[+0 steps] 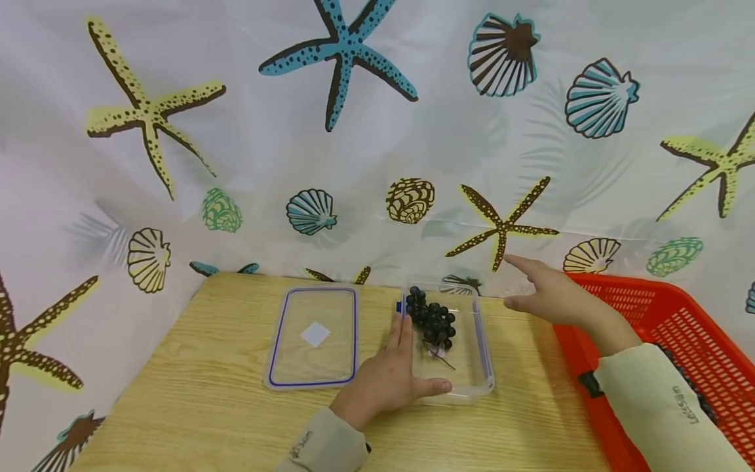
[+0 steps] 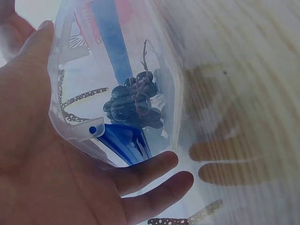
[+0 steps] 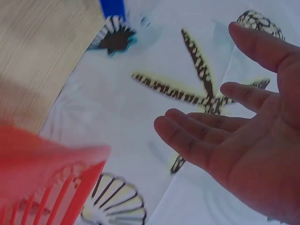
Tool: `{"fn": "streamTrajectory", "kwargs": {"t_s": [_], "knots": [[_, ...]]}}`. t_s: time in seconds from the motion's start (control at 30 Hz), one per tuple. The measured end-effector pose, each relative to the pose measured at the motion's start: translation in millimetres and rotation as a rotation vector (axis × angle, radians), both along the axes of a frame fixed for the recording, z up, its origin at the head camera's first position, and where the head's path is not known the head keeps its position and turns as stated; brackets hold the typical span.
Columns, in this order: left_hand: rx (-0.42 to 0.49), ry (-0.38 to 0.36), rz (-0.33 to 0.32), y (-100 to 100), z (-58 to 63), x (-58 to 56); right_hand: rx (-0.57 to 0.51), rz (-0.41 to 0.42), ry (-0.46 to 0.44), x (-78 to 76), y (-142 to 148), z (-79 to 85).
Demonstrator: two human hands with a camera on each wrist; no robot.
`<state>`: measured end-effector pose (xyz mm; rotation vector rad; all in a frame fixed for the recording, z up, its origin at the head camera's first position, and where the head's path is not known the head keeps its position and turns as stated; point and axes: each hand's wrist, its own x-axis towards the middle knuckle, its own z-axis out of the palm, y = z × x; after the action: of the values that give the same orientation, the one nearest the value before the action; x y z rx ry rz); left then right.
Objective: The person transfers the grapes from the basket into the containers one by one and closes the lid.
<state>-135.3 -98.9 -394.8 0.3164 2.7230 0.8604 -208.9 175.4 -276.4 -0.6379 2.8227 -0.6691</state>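
Note:
A clear plastic container (image 1: 466, 383) stands on the wooden table with a bunch of dark grapes (image 1: 435, 321) inside, toward its left and back. Along the container's left side my left hand (image 1: 389, 377) rests with straight fingers, its thumb reaching over the near rim. In the left wrist view the grapes (image 2: 133, 101) show through the clear wall, and a blue clip (image 2: 124, 143) lies close to the fingers. My right hand (image 1: 557, 295) is raised between the container and the red basket, its fingers spread and holding nothing.
A clear lid with a blue seal (image 1: 312, 383) lies flat left of the container. The red plastic basket (image 1: 655, 295) stands at the right, with dark items partly hidden by my right sleeve. A white curtain (image 1: 366, 157) printed with starfish and shells hangs behind the table.

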Motion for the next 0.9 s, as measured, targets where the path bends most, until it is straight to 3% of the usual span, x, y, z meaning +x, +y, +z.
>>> {"fn": "streamTrajectory", "kwargs": {"t_s": [0.6, 0.9], "knots": [[0.023, -0.004, 0.012, -3, 1.4, 1.5, 0.136, -0.212, -0.004, -5.7, 114, -5.0], [0.027, 0.005, 0.011, -2, -0.5, 1.5, 0.165, -0.237, 0.005, -8.5, 165, -27.4]]}}
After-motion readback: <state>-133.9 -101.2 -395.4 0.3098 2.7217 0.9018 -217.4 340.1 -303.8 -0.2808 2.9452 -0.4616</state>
